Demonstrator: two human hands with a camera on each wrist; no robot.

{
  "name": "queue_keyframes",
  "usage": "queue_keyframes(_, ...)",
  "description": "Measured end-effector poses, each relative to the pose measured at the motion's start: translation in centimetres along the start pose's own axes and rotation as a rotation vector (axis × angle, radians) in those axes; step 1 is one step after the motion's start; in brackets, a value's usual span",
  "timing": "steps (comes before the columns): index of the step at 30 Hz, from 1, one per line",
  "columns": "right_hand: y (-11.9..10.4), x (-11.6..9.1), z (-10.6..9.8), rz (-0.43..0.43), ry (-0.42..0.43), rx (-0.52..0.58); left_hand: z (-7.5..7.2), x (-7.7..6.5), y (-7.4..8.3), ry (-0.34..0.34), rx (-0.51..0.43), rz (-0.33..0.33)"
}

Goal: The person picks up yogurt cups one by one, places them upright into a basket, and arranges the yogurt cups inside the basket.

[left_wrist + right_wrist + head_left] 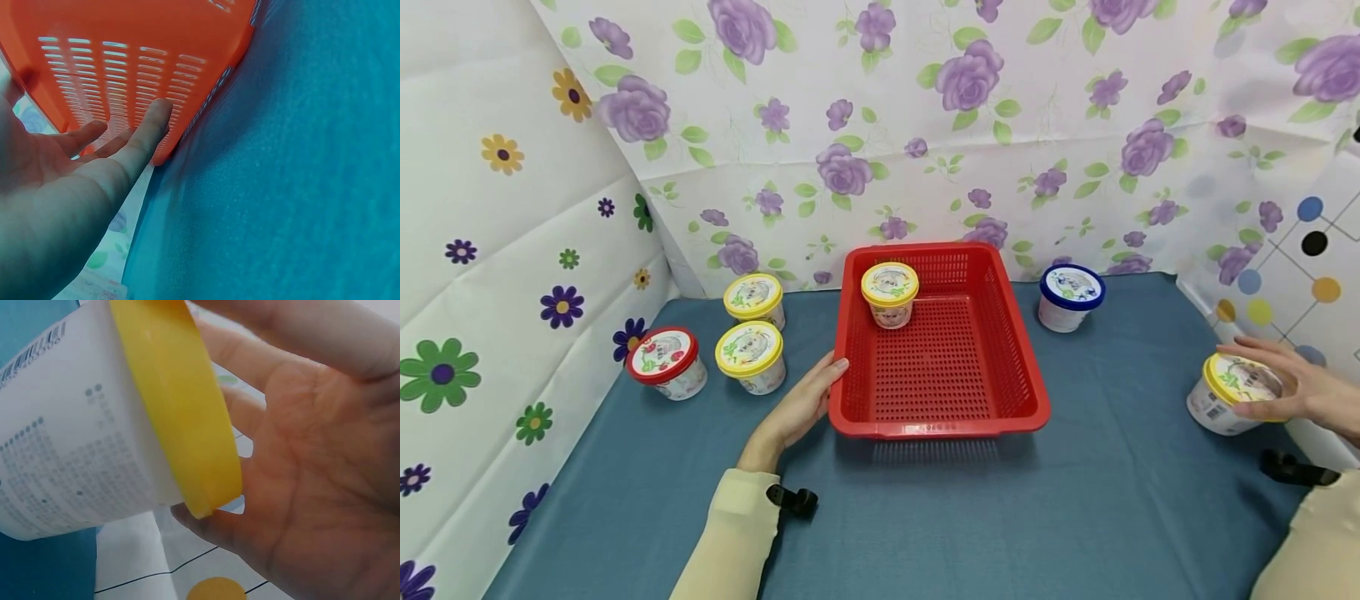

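My left hand [807, 397] holds the left rim of a red plastic basket [942, 427]. Its thumb lies over the rim, while in the left wrist view the other fingers extend along the slotted outer wall. Far to the right, my right hand [1292, 379] grips a white tub with a yellow lid [1213, 406] by that lid. In the right wrist view, fingers and thumb span the lid's edge, and printed text and a barcode show on the tub [75, 437]. Inside the basket, at its back left, another yellow-lidded tub [891, 315] stands upright.
Left of the basket stand two yellow-lidded tubs, one behind [754, 296] and one in front [750, 354], beside a red-lidded tub [679, 379]. A blue-lidded tub [1063, 317] is right of the basket. Patterned cloth walls [895, 183] border the blue tabletop [1000, 517].
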State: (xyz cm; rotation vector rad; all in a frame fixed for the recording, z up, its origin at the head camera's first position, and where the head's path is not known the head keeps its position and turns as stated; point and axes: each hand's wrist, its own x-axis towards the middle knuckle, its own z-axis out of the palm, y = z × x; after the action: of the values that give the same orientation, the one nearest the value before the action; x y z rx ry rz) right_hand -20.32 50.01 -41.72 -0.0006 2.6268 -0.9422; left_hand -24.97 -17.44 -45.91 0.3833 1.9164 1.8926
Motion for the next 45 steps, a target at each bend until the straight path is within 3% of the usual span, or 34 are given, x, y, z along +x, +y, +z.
queue_keyframes(6, 0.3, -0.1, 0.2, -0.022, 0.002, 0.018, -0.1, 0.0, 0.0, -0.006, -0.013, 0.006)
queue_keyframes(19, -0.4, 0.2, 0.2, 0.015, 0.036, -0.086, 0.0, 0.1, -0.2, -0.020, -0.030, 0.021)
queue_keyframes(29, -2.2, 1.6, 0.9, -0.160, 0.092, -0.049, 0.0, 0.0, -0.1, -0.011, -0.028, 0.021)
queue_keyframes(38, -3.5, 2.7, 1.7, -0.210, 0.046, 0.015, -0.1, -0.1, -0.2, -0.007, -0.020, 0.013)
queue_keyframes(45, -4.2, 3.2, 2.0, -0.178, 0.043, 0.029, 0.1, -0.1, 0.1, -0.010, -0.021, 0.015)
